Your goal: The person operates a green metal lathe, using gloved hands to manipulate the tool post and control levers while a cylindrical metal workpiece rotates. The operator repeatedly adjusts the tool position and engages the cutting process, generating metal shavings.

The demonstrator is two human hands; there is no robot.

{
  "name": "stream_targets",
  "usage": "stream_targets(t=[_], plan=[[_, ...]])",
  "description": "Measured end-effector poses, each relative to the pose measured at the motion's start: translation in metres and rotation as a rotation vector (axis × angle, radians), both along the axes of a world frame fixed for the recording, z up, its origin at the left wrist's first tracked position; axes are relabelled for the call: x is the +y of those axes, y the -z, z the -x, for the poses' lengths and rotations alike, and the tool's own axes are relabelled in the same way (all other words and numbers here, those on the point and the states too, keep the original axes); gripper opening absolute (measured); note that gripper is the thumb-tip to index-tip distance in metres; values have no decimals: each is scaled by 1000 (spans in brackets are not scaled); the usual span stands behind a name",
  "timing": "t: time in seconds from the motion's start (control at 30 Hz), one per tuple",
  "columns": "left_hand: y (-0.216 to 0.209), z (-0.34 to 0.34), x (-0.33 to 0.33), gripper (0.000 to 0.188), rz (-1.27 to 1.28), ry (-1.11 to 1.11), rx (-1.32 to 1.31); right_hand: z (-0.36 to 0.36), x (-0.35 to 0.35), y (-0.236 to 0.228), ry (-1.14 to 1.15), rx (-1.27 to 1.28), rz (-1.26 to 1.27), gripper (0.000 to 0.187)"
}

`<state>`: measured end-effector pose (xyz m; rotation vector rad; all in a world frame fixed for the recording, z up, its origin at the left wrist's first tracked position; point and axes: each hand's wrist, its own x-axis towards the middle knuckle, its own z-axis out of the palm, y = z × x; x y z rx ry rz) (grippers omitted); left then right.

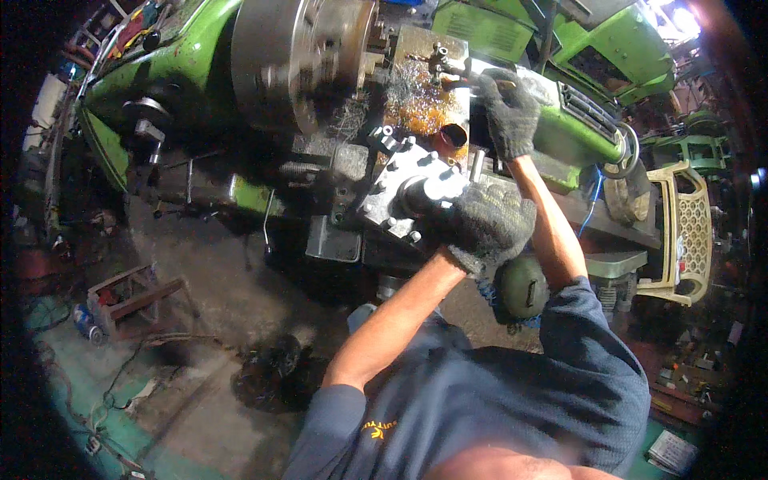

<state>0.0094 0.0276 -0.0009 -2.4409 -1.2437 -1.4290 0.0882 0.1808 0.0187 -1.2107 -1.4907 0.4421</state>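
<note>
grey-gloved left grip (pixel 494 226) curls by tool post (pixel 390 199), right grip (pixel 510 114) beyond.

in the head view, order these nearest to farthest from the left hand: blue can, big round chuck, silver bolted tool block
From the left hand:
1. silver bolted tool block: right beside it, on its left
2. big round chuck: up and to the left
3. blue can: far left, low down

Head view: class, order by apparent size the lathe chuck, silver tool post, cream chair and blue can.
Largest: lathe chuck
Middle: silver tool post and cream chair, too close to rank
Smallest: blue can
</note>
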Motion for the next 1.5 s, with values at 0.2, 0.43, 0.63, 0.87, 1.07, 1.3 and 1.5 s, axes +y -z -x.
stream_targets(t=[0.2, 0.43, 0.63, 0.87, 1.07, 1.3, 1.5], plan=[[-51, 60, -22, 24, 168, 124, -127, -49, -19, 25, 25, -174, 169, 18], [153, 253, -66, 19, 552, -578, -530, -69, -6, 61, -76, -19, 522, 21], [352, 386, -94, 53, 1301, -1103, 130, -77, -5, 62, 1, -163, 647, 19], [468, 424, -101, 56, 1498, -1119, 27, -50, -17, 23, -4, -220, 488, 18], [535, 469, -106, 21, 1608, -907, -582, -57, -14, 46, 23, -329, 632, 32], [397, 465, -51, 10, 1325, -404, -1580, -105, -42, 37, 245, -384, 430, 34], [341, 429, -73, 22, 1181, -571, -1627, -233, -78, 90, 480, -198, 570, 31]])
